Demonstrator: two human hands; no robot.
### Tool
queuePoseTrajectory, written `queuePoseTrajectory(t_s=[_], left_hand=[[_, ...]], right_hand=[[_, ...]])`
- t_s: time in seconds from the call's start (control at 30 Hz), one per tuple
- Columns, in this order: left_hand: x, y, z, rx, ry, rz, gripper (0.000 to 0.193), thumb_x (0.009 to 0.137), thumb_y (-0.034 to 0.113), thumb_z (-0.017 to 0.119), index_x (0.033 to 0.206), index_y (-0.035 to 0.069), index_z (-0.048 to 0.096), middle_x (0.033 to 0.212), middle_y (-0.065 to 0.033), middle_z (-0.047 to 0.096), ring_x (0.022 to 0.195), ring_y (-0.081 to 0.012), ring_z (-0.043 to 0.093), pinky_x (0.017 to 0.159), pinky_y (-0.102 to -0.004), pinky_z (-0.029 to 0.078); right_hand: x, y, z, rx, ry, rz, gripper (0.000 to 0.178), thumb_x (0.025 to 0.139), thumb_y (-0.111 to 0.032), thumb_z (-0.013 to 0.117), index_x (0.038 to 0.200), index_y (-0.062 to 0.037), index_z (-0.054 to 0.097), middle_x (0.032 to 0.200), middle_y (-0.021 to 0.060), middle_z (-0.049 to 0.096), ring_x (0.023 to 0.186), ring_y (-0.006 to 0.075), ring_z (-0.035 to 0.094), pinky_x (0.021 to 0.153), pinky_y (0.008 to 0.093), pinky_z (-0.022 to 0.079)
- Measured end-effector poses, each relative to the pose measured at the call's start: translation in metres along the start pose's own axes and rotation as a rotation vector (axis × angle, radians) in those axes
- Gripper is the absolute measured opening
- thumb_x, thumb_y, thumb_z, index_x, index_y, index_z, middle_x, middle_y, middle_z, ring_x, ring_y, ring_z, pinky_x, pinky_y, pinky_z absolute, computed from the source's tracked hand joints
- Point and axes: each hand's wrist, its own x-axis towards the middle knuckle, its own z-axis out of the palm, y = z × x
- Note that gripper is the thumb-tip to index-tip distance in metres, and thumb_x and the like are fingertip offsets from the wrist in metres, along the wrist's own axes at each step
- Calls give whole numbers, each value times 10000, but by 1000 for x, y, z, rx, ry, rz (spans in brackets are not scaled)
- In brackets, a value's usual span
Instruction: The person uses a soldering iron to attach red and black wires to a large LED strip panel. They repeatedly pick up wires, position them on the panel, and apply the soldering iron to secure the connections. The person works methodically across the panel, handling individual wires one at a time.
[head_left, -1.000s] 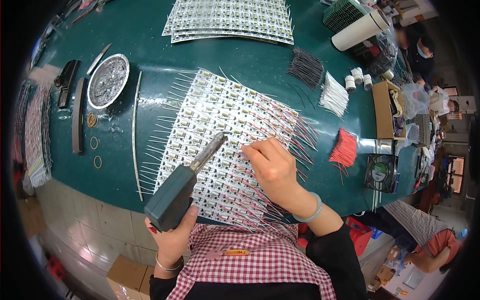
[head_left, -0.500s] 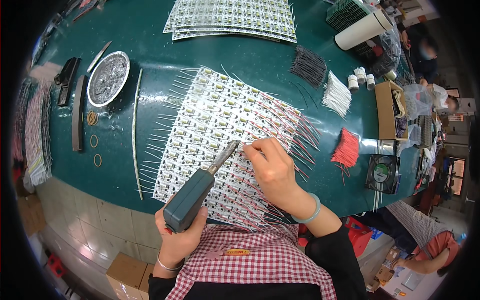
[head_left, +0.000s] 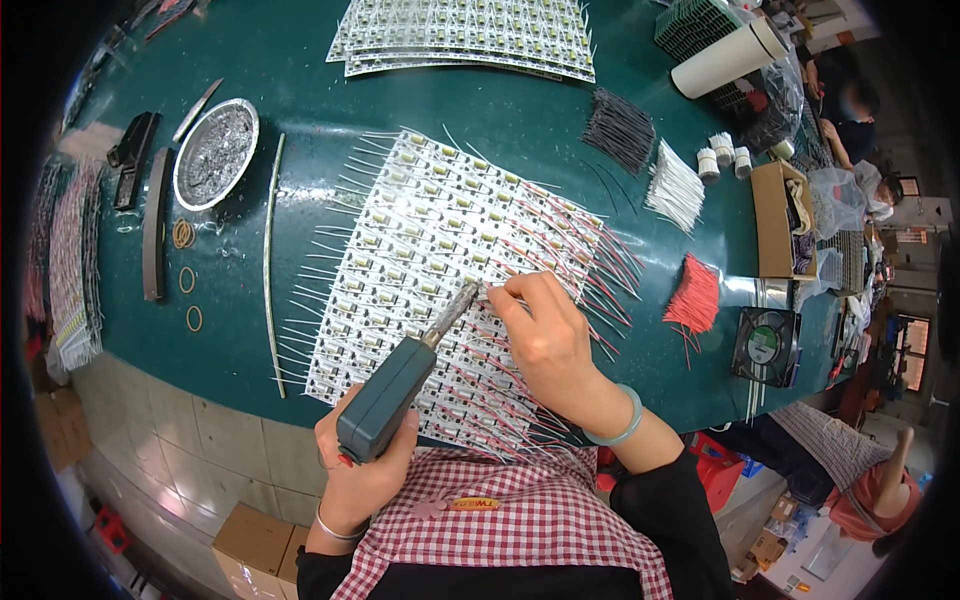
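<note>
My left hand (head_left: 365,460) is wrapped round the grip of a dark green soldering gun (head_left: 385,400). Its metal tip rests at, or just above, a white panel of small circuit boards (head_left: 400,235), near the middle. Close beside the tip, my right hand (head_left: 545,335) is closed in a pinch over the panel; whatever sits between its fingertips is too small to make out. Red wires (head_left: 585,235) fan out from the panel's right part, and pale wires (head_left: 310,300) stick out along its left edge.
Right of the panel lie bundles of black wires (head_left: 618,130), white wires (head_left: 675,187) and red wires (head_left: 692,295), with a small fan (head_left: 766,347) nearby. A foil-like bowl (head_left: 216,155) and rubber bands (head_left: 188,280) are at left. More panels (head_left: 465,40) are stacked behind.
The soldering gun and my left hand have shifted slightly to the right, and the tip has tilted a little. My right hand stays almost still. A person at lower right has raised an arm.
</note>
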Motion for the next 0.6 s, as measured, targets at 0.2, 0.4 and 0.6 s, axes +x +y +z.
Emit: queuePoseTrajectory(t_s=[0.2, 0.4, 0.6], left_hand=[[-5, 2, -2, 69, 58, 47, 162, 772, -7, 739, 923, -46, 697, 780, -82, 670, 631, -129, 620, 569, -264, 478], [-18, -10, -4, 51, 96, -103, 149, 760, 45, 783, 889, -4, 726, 779, -54, 690, 610, -135, 626, 569, -266, 481], [-20, -22, -4, -31, 73, -22, 284, 804, -73, 717, 1082, -57, 661, 765, -37, 645, 559, -70, 547, 495, -218, 432]], right_hand=[[0, -1, -1, -8, 7, 0, 311, 694, 28, 636, 1003, 61, 647, 939, 118, 572, 834, 255, 575, 641, 322, 514], [1, -2, -2, -5, -1, 6, 302, 698, 31, 629, 999, 54, 642, 931, 116, 567, 836, 252, 579, 640, 323, 515], [-6, -2, -6, -11, -5, 48, 285, 714, 25, 629, 998, 17, 652, 951, 98, 578, 855, 247, 590, 648, 325, 519]])
